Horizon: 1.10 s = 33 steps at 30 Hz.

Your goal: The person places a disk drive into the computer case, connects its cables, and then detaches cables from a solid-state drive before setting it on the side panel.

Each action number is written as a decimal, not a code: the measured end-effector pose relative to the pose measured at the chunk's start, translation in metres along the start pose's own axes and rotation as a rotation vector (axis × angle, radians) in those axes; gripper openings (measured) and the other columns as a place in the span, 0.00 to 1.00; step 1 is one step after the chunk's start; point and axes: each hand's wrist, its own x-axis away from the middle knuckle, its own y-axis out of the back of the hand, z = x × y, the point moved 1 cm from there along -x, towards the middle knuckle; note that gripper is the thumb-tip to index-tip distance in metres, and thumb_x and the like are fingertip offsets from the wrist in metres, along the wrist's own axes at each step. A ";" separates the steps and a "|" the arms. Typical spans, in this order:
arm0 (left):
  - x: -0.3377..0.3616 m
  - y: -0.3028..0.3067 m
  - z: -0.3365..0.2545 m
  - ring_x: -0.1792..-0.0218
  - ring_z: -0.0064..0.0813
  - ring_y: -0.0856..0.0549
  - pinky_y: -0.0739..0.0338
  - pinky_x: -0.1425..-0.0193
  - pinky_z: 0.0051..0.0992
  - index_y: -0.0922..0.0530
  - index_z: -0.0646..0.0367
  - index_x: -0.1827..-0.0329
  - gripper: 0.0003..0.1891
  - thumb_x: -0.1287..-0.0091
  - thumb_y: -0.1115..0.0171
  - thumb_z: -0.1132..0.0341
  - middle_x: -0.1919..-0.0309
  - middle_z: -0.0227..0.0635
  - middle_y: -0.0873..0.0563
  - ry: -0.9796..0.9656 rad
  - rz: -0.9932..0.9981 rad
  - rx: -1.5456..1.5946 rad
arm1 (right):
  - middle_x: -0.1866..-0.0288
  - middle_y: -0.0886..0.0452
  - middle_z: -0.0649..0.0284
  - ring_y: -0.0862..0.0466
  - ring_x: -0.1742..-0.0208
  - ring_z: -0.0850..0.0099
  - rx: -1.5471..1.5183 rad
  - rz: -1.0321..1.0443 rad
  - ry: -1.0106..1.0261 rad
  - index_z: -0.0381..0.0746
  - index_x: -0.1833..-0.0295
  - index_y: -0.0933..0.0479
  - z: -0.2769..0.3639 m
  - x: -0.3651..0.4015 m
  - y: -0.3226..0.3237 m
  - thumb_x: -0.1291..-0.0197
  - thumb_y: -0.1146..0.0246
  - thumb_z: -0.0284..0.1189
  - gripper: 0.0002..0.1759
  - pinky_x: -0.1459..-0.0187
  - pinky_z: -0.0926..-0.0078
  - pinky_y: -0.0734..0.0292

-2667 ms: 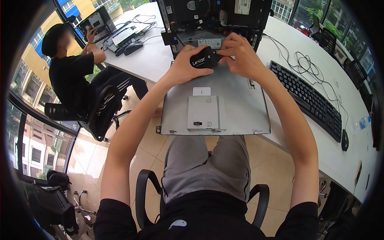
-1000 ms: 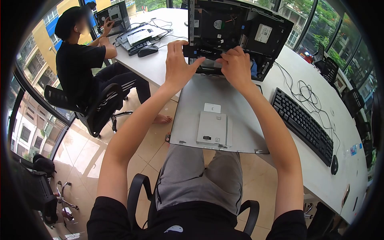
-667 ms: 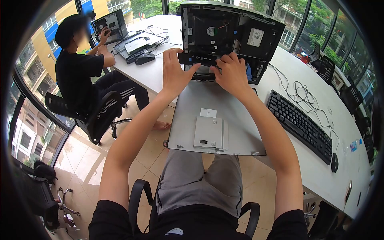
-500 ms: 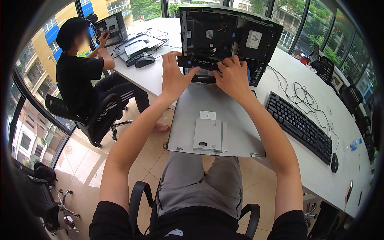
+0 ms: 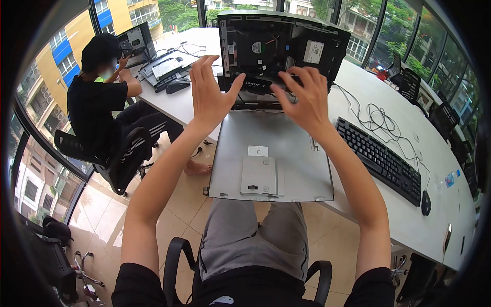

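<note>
An opened black desktop computer case stands upright on the table in front of me, its inside facing me. Low in the case sits a flat black Lexar SSD, slightly tilted. My left hand is at the case's left side, fingers spread, thumb close to the drive's left end. On the other side, my right hand is open, its bent fingers apart near the drive's right end. Neither hand grips anything. A grey metal side panel extends from the case toward my lap, bearing a white label marked 3.
To the right lie a black keyboard, a mouse, tangled cables and a plastic bottle. At the left, a seated person works at another opened computer. A second mouse lies between us.
Both hands have let go of the Lexar SSD and spread apart, the left leftward and the right rightward. The drive stays in the case. The view has shifted slightly.
</note>
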 end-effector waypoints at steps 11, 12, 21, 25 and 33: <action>-0.050 -0.031 -0.077 0.44 0.37 0.10 0.12 0.39 0.34 0.20 0.70 0.31 0.29 0.25 0.24 0.56 0.43 0.48 0.11 0.237 0.164 0.483 | 0.40 0.08 0.54 0.10 0.44 0.72 -0.513 -0.361 -1.024 0.26 0.29 0.18 -0.128 -0.039 0.043 0.28 0.25 0.35 0.30 0.42 0.72 0.16; -0.054 -0.039 -0.080 0.43 0.37 0.10 0.12 0.39 0.34 0.21 0.70 0.30 0.31 0.26 0.24 0.55 0.41 0.49 0.12 0.257 0.191 0.495 | 0.44 0.07 0.54 0.09 0.46 0.71 -0.513 -0.334 -1.020 0.27 0.31 0.16 -0.130 -0.034 0.039 0.28 0.25 0.36 0.29 0.42 0.72 0.17; -0.067 -0.098 -0.098 0.43 0.40 0.11 0.13 0.39 0.36 0.21 0.73 0.30 0.36 0.29 0.22 0.52 0.38 0.53 0.14 0.307 0.135 0.352 | 0.45 0.05 0.48 0.05 0.46 0.63 -0.334 -0.127 -1.011 0.31 0.35 0.13 -0.134 -0.009 0.014 0.34 0.21 0.37 0.28 0.40 0.69 0.14; -0.070 -0.106 -0.097 0.46 0.43 0.12 0.16 0.39 0.39 0.20 0.73 0.31 0.37 0.32 0.21 0.51 0.41 0.54 0.14 0.293 0.117 0.302 | 0.48 0.04 0.51 0.04 0.49 0.64 -0.266 -0.153 -1.001 0.33 0.39 0.10 -0.131 -0.009 0.017 0.35 0.21 0.35 0.23 0.42 0.69 0.13; -0.085 -0.113 -0.094 0.51 0.46 0.12 0.19 0.38 0.42 0.15 0.71 0.41 0.33 0.36 0.18 0.50 0.54 0.50 0.12 0.291 0.119 0.194 | 0.57 0.03 0.54 0.04 0.60 0.66 -0.231 -0.223 -0.988 0.36 0.46 0.06 -0.129 -0.007 0.014 0.36 0.23 0.31 0.15 0.49 0.71 0.13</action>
